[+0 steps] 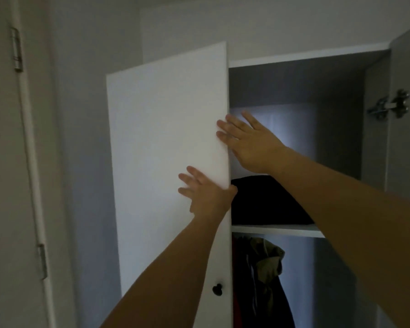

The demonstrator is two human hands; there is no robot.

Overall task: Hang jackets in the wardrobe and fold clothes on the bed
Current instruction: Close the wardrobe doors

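Head view: both hands flat against wardrobe door.

Two bare forearms entering from the bottom and right of the frame, no sleeves in view, left hand and right hand bare, no rings, watch or gloves visible, fingers slightly motion-blurred

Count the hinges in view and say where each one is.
3. Two room-door hinges on the frame at far left, upper and lower; one metal wardrobe hinge on the open right door. The left wardrobe door may hide more.
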